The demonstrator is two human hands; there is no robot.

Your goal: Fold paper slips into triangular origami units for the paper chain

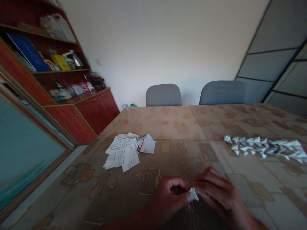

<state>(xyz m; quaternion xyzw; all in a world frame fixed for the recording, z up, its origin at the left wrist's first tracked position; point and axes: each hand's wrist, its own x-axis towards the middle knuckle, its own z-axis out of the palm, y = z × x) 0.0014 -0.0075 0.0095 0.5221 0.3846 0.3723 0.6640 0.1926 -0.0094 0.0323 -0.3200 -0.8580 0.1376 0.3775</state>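
Note:
Near the table's front edge, my left hand [169, 198] pinches a small folded white paper piece [193, 194] between thumb and forefinger. My right hand [216, 191] touches the same piece from the right, its fingers pressed together around its edge. Beyond my left hand lies a loose pile of printed paper pieces [123, 153], with a white card [148, 146] at its right side. Several folded paper pieces [266, 147] stand in rows at the right of the table.
The patterned table [177, 123] spans the view. Behind it stand two grey chairs [164, 95]. A red-brown cabinet [96, 108] with bottles, a kettle and boxes is at the left. Grey panels [266, 64] are at the right.

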